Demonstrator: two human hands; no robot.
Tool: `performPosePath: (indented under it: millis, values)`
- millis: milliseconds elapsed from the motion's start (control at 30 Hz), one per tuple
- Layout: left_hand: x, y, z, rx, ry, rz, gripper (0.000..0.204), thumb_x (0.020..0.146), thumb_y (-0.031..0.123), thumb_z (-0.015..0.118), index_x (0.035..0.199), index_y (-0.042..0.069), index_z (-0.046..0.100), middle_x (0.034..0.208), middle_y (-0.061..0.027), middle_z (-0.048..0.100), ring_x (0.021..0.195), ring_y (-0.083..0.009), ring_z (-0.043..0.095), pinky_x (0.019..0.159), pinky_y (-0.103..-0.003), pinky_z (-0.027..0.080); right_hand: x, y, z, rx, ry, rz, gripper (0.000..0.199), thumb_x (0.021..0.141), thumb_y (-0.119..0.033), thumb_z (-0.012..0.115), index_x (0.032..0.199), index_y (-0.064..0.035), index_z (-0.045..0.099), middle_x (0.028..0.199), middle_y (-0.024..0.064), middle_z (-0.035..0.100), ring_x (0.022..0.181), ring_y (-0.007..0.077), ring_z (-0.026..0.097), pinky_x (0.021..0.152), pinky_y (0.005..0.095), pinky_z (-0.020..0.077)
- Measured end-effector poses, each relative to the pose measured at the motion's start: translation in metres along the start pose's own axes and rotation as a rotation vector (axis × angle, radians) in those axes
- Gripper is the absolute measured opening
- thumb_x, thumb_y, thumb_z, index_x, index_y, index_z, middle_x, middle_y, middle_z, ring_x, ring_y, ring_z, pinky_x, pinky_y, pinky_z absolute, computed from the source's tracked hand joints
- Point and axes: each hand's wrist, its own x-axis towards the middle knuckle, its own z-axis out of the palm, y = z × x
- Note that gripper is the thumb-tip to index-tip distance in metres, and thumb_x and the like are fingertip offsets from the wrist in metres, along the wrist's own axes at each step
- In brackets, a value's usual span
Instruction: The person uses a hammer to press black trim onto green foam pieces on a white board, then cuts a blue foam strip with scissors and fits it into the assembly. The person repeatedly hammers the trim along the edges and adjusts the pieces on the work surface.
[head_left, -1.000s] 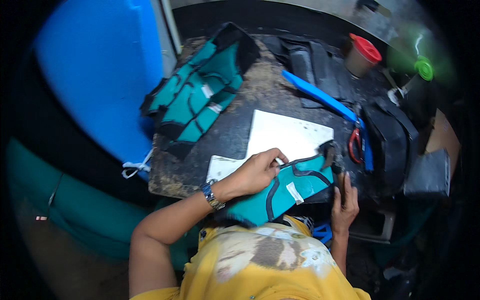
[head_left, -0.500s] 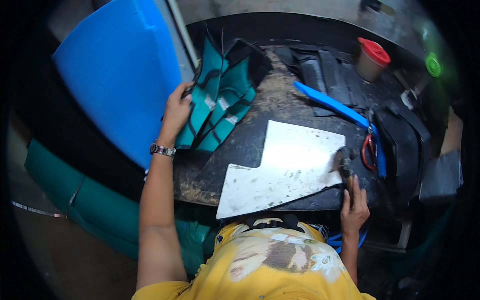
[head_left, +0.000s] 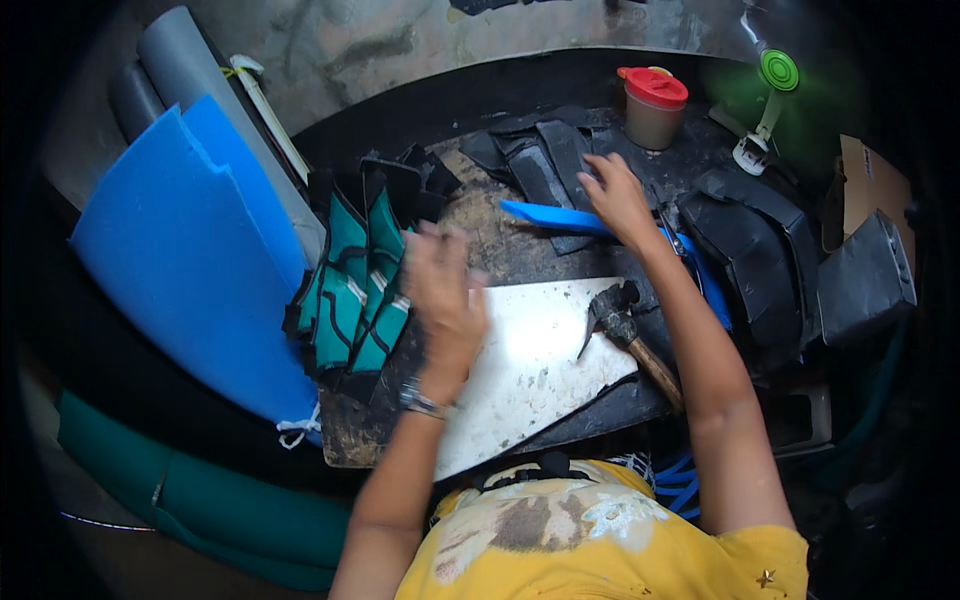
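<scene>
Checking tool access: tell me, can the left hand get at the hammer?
Probably yes: the left hand hovers, blurred, beside the white board, and the hammer lies uncovered at its far edge.

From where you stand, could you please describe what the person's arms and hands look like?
Both forearms are bare, with no gloves on either hand. The left hand is motion-blurred and has a metal-looking wristwatch or bracelet at the wrist. The right hand wears nothing. A yellow patterned shirt covers the torso.

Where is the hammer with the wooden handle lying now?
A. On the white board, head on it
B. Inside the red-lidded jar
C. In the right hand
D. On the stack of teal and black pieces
A: the hammer with the wooden handle rests with its head on the white board, and neither hand grips it.
</scene>
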Motion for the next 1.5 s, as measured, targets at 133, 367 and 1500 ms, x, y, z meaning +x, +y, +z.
performPosePath:
  millis: [133,367,1500]
  values:
    - [-0.032,0.039,0.045,-0.138,-0.377,-0.11,0.075,0.096,0.033,0.066,0.159,0.008,0.033,0.161,-0.0286,0.029,0.152,-0.0452,0.021,0.119,-0.057,0.022,0.064,0.017,0.05,-0.136,-0.197,0.249,0.088,0.085,-0.042,0.077,0.156,-0.0119,0.035,0.15,0.0297,0.04,0.137,0.0488,0.042,0.111,0.055,0.0396]
    - [-0.01,0.004,0.069,-0.166,-0.375,-0.122,0.078,0.095,0.023,0.064,0.162,0.013,0.024,0.164,-0.0275,0.023,0.151,-0.0453,0.025,0.119,-0.055,0.026,0.078,0.029,0.052,-0.055,-0.259,0.324,0.111,0.072,-0.048,0.082,0.161,-0.016,0.025,0.155,0.0368,0.03,0.139,0.0528,0.041,0.114,0.0578,0.0372]
    - [0.056,0.022,-0.011,-1.641,-0.103,-0.061,0.072,0.103,0.047,0.057,0.153,-0.001,0.038,0.149,-0.0179,0.052,0.135,-0.0239,0.051,0.114,-0.039,0.036,-0.133,-0.144,-0.078,1.238,-0.338,0.134,0.085,0.093,-0.034,0.064,0.157,0.0026,0.023,0.131,0.019,0.06,0.117,0.0214,0.061,0.1,0.033,0.0482]
